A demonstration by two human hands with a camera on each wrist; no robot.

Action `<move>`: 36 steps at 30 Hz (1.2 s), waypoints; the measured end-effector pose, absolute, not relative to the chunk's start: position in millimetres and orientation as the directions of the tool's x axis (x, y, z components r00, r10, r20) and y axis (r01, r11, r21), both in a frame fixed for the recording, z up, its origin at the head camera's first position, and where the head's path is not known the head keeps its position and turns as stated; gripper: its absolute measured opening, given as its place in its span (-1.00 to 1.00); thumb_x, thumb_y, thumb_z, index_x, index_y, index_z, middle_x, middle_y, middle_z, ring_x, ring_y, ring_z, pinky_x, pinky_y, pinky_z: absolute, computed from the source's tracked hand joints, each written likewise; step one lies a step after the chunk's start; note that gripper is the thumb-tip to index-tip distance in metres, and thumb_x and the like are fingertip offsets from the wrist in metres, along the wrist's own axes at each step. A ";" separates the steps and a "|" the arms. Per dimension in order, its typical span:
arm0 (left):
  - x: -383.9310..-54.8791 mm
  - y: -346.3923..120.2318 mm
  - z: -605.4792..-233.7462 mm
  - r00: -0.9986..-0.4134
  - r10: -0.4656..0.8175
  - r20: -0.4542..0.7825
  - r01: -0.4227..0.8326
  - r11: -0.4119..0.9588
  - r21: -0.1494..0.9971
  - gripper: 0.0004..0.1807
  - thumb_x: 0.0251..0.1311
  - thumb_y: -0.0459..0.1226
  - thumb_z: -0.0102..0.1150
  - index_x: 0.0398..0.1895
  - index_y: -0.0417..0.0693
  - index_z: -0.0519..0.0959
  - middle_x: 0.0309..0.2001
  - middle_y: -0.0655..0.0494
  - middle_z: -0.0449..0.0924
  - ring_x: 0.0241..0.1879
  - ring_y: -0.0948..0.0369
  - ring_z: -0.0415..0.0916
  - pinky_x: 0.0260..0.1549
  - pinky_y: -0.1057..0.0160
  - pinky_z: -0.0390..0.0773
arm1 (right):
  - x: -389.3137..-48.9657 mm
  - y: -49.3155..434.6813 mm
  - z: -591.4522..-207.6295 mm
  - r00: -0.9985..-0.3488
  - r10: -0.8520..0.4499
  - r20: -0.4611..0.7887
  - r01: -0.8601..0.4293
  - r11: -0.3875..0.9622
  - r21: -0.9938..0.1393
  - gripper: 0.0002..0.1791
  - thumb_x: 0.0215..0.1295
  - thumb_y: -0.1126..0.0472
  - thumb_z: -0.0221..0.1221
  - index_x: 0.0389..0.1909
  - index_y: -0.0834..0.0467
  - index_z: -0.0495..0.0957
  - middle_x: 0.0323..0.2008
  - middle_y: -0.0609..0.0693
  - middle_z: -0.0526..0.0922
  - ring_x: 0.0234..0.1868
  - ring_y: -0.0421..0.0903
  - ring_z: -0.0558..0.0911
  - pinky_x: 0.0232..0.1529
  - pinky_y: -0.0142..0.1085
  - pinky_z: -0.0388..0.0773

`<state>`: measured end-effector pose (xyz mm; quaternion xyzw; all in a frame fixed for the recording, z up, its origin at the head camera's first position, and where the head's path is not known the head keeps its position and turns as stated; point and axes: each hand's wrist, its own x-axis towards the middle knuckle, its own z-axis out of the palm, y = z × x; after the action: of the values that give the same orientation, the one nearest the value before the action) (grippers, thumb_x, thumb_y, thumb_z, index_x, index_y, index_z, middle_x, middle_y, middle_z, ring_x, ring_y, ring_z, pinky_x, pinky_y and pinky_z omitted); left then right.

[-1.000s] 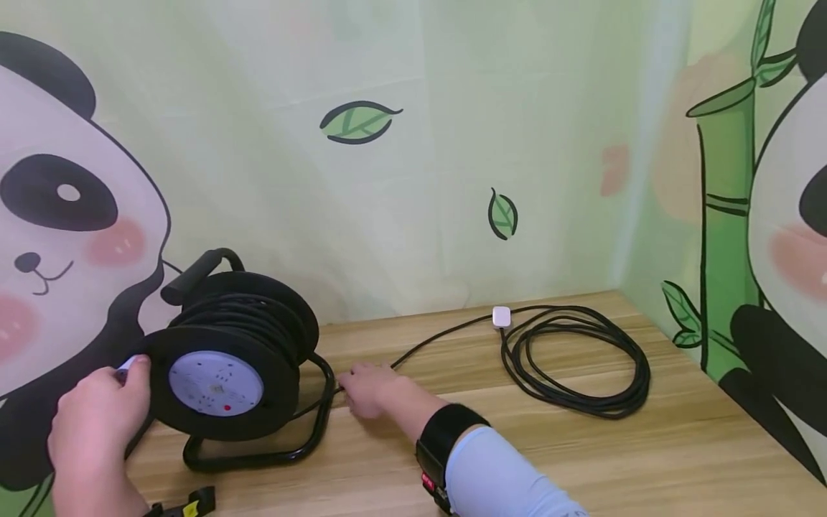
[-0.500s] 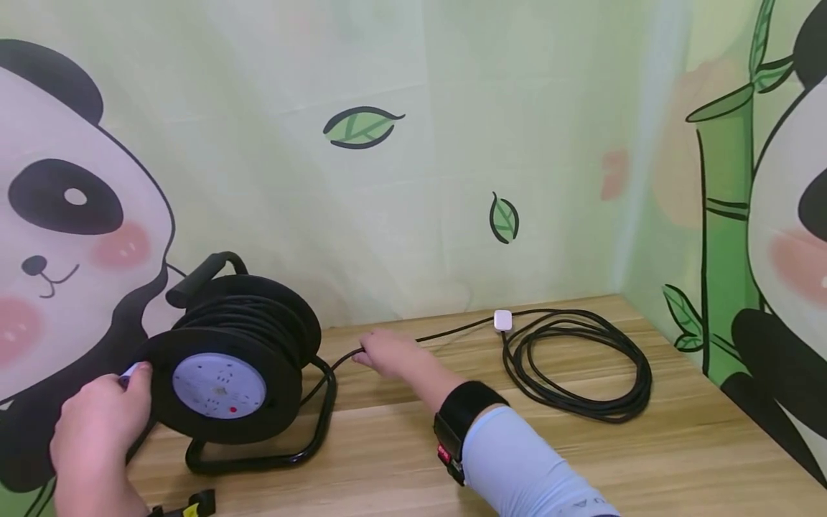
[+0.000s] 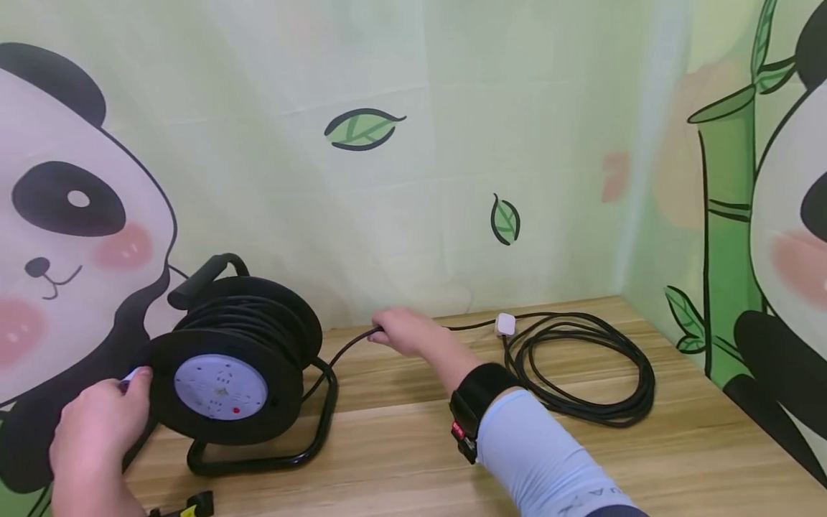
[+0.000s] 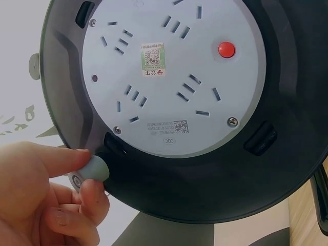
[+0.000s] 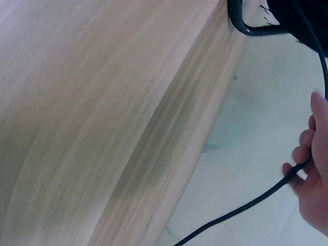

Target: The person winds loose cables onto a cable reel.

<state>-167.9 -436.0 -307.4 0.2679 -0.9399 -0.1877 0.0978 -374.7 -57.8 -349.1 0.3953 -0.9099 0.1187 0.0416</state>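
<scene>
A black cable reel point(image 3: 222, 388) stands on its tube frame at the left of the table, with a pale socket disc point(image 4: 174, 102) and a red button on its face. My left hand point(image 3: 100, 424) pinches the small light-coloured crank knob point(image 4: 95, 170) at the rim of the reel, between thumb and fingers. Right of the reel, my right hand point(image 3: 407, 330) grips the black cable point(image 3: 342, 350), its fingers curled round it. From the reel the cable rises to that hand, then runs on toward a white plug point(image 3: 505, 324) at the back.
A loose coil of black cable point(image 3: 636, 373) lies on the wooden table point(image 3: 413, 445) at the right, beside the plug. Behind the table hangs a printed backdrop point(image 3: 413, 179) with pandas and leaves. Black turns of cable fill the drum.
My right hand has moved away from the reel, right and toward the back, rising with the cable. The left hand stays at the knob. The white plug has tilted slightly.
</scene>
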 end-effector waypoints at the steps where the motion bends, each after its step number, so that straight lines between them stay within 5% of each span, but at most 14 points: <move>1: -167.8 -436.3 -307.6 -0.838 -0.539 0.084 -0.465 0.787 0.405 -0.07 0.46 0.30 -0.41 0.20 -0.50 0.34 0.21 -0.66 0.23 0.09 -0.54 0.29 -0.15 -0.38 0.42 | -376.3 -54.1 -348.6 -0.699 -0.696 0.166 -0.715 0.676 -0.180 -0.60 0.48 -0.13 0.17 -0.45 0.06 0.46 -0.53 -0.15 0.39 -0.46 -0.18 0.42 -0.36 -0.33 0.37; 6: -167.8 -437.1 -307.0 -0.843 -0.533 0.079 -0.460 0.788 0.410 -0.05 0.45 0.31 -0.42 0.27 -0.48 0.31 0.24 -0.67 0.20 0.10 -0.55 0.28 -0.16 -0.38 0.42 | -387.6 -26.1 -347.6 -0.752 -0.633 0.185 -0.659 0.715 -0.232 -0.48 0.36 -0.26 0.24 -0.56 0.06 0.43 -0.60 -0.13 0.36 -0.52 -0.16 0.39 -0.43 -0.31 0.31; 19: -167.5 -438.4 -309.4 -0.843 -0.532 0.075 -0.460 0.786 0.413 -0.05 0.46 0.30 -0.40 0.27 -0.50 0.30 0.25 -0.67 0.19 0.13 -0.56 0.25 -0.11 -0.41 0.40 | -410.7 64.8 -356.8 -0.804 -0.519 0.290 -0.594 0.680 -0.429 -0.67 0.55 0.07 0.12 -0.43 0.12 0.40 -0.54 -0.05 0.39 -0.50 -0.10 0.38 -0.40 -0.22 0.36; 36: -168.5 -438.5 -306.8 -0.837 -0.543 0.059 -0.479 0.782 0.400 -0.06 0.46 0.29 -0.41 0.27 -0.50 0.29 0.27 -0.66 0.18 0.16 -0.55 0.23 -0.09 -0.42 0.40 | -407.8 123.8 -365.9 -0.790 -0.532 0.305 -0.613 0.695 -0.375 -0.52 0.48 -0.09 0.18 -0.54 0.08 0.29 -0.60 -0.09 0.25 -0.54 -0.14 0.27 -0.41 -0.24 0.26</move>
<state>-168.5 -438.5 -306.8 0.2718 -0.9399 -0.1879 0.0858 -407.8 123.8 -365.9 0.3124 -0.9165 0.2342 0.0866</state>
